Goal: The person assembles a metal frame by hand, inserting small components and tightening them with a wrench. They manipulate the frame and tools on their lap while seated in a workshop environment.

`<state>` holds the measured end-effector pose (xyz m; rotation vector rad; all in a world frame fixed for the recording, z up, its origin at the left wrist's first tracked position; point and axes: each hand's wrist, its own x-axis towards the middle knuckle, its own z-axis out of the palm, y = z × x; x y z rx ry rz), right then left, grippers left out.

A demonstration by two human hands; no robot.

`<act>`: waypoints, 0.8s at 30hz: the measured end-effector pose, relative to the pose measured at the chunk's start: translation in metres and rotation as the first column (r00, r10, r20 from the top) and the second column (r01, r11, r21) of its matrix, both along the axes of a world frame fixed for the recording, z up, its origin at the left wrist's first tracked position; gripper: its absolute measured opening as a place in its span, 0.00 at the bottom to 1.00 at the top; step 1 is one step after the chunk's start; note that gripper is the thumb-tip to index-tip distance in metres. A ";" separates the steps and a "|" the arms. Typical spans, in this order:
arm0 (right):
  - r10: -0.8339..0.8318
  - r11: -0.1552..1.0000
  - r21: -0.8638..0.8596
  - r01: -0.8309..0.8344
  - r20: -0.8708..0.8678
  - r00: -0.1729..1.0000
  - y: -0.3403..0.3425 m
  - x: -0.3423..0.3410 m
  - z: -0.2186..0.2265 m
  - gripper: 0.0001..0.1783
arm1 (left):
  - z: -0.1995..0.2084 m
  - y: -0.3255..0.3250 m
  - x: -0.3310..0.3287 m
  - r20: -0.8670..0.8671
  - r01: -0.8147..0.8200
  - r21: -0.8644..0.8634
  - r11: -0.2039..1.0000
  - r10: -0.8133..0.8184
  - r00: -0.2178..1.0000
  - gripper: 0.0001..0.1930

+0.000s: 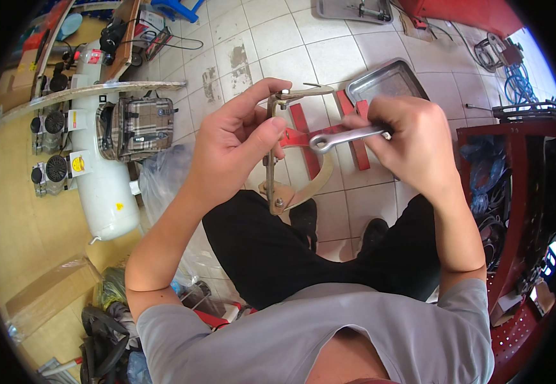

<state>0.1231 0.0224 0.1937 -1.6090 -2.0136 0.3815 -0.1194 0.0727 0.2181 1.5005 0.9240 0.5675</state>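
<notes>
My left hand (233, 144) is closed round the upright bar of a worn metal bracket (270, 176), thumb in front and fingers behind. Bolts show at the bracket's top and bottom ends, and a curved strip (319, 184) bows out from its lower corner. In my right fist (415, 141) is a silver wrench (348, 136). Its ring end points left toward the bracket, apart from the bolts as far as I can see. Below both hands a red metal stand (304, 137) is on the tiled floor, partly hidden by the hands and wrench.
A metal tray (390, 83) lies on the tiles beyond my right hand, and another tray (329, 11) farther off. To the left are a white tank (105, 198), a plaid bag (146, 128) and clear plastic sheeting (169, 185). A dark red cart (520, 185) stands at right.
</notes>
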 end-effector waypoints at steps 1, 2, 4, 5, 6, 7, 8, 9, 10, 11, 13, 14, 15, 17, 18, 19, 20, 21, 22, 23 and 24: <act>-0.053 0.987 -0.159 0.017 -0.227 0.972 0.007 0.003 -0.003 0.10 | 0.002 0.001 0.000 -0.023 0.022 0.006 1.000 -0.022 0.999 0.22; 0.008 0.999 -0.036 -0.022 -0.351 0.936 0.015 0.003 -0.007 0.10 | 0.006 0.003 0.002 -0.046 0.051 0.013 0.999 -0.050 0.998 0.22; 0.139 0.974 0.227 -0.022 -0.517 0.845 0.028 0.006 -0.012 0.15 | 0.012 0.007 0.013 -0.103 0.089 0.050 0.995 -0.084 0.991 0.22; 0.258 0.954 0.268 -0.135 -0.506 0.823 0.031 0.008 -0.013 0.20 | 0.016 0.008 0.019 -0.117 0.107 0.083 0.991 -0.097 0.988 0.21; 0.376 0.915 0.323 -0.242 -0.464 0.802 0.044 0.008 -0.007 0.24 | 0.025 0.014 0.024 -0.115 0.133 0.150 0.980 -0.116 0.987 0.21; 0.330 0.938 0.239 -0.249 -0.405 0.853 0.036 0.003 0.006 0.20 | 0.022 0.010 0.024 -0.067 0.110 0.294 0.950 -0.094 0.993 0.21; 0.343 0.939 0.193 -0.286 -0.424 0.838 0.036 0.000 0.011 0.23 | 0.016 0.011 0.018 -0.039 0.064 0.296 0.953 -0.054 0.998 0.22; 0.341 0.923 0.309 -0.231 -0.377 0.861 0.037 -0.007 0.006 0.23 | 0.011 0.011 0.013 -0.010 0.018 0.302 0.953 -0.016 1.000 0.23; 0.351 0.907 0.374 -0.194 -0.415 0.839 0.041 -0.023 0.000 0.23 | 0.012 0.009 0.007 0.004 -0.032 0.319 0.947 0.032 0.999 0.25; 0.369 0.873 0.455 -0.175 -0.382 0.847 0.044 -0.029 0.000 0.20 | 0.006 0.011 -0.003 -0.035 -0.081 0.336 0.938 0.099 0.994 0.26; 0.337 0.859 0.493 -0.141 -0.335 0.880 0.036 -0.038 0.017 0.16 | -0.003 0.020 -0.033 0.052 -0.080 0.254 0.964 0.069 0.996 0.23; 0.324 0.842 0.525 -0.124 -0.308 0.895 0.037 -0.042 0.036 0.16 | 0.017 0.022 -0.029 0.026 -0.073 0.315 0.946 0.068 0.997 0.24; 0.296 0.833 0.546 -0.088 -0.305 0.905 0.027 -0.049 0.036 0.16 | 0.026 0.008 -0.027 -0.022 -0.050 0.363 0.930 0.062 0.998 0.25; 0.266 0.816 0.575 -0.055 -0.291 0.919 0.025 -0.050 0.054 0.16 | 0.046 0.009 -0.020 -0.045 -0.024 0.412 0.911 0.046 0.998 0.27; 0.228 0.827 0.562 -0.027 -0.291 0.929 0.021 -0.046 0.065 0.16 | 0.054 0.013 -0.013 -0.029 0.010 0.389 0.921 0.002 1.000 0.26; 0.212 0.832 0.554 -0.011 -0.301 0.930 0.022 -0.046 0.077 0.16 | 0.065 0.017 -0.013 -0.027 0.029 0.371 0.928 -0.021 0.999 0.26; 0.191 0.832 0.554 -0.016 -0.260 0.946 0.023 -0.043 0.087 0.16 | 0.073 0.018 -0.011 -0.032 -0.014 0.377 0.926 0.028 0.999 0.26; 0.115 0.854 0.520 0.008 -0.205 0.972 0.011 -0.036 0.099 0.16 | 0.074 0.015 -0.002 -0.020 -0.020 0.348 0.937 0.029 0.999 0.25; 0.073 0.864 0.503 0.025 -0.175 0.982 0.007 -0.041 0.107 0.16 | 0.078 0.011 -0.005 -0.040 -0.043 0.341 0.939 0.060 0.997 0.24; 0.035 0.869 0.491 0.055 -0.171 0.985 0.006 -0.047 0.108 0.15 | 0.081 0.007 -0.008 -0.059 -0.061 0.331 0.942 0.086 0.995 0.23; 0.037 0.887 0.460 0.036 -0.148 0.988 0.003 -0.050 0.113 0.14 | 0.081 0.005 -0.009 -0.083 -0.076 0.310 0.948 0.107 0.991 0.23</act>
